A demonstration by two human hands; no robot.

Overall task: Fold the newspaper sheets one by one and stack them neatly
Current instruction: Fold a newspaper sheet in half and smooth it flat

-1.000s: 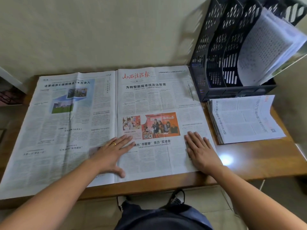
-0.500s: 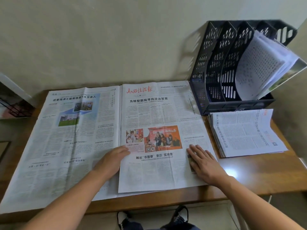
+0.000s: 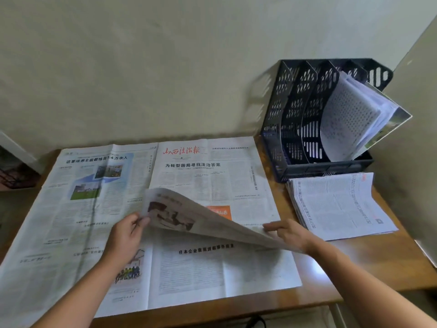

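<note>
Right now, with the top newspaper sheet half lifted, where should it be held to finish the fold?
Hold the top sheet by its raised near edge, at both corners, coming from the near side. The left hand already pinches the left corner; the right hand is at the right one. That edge is free, while the far half lies flat.

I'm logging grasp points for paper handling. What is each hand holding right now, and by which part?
Both hold the top newspaper sheet: left hand pinches its lifted near-left corner, right hand grips its right edge.
</note>
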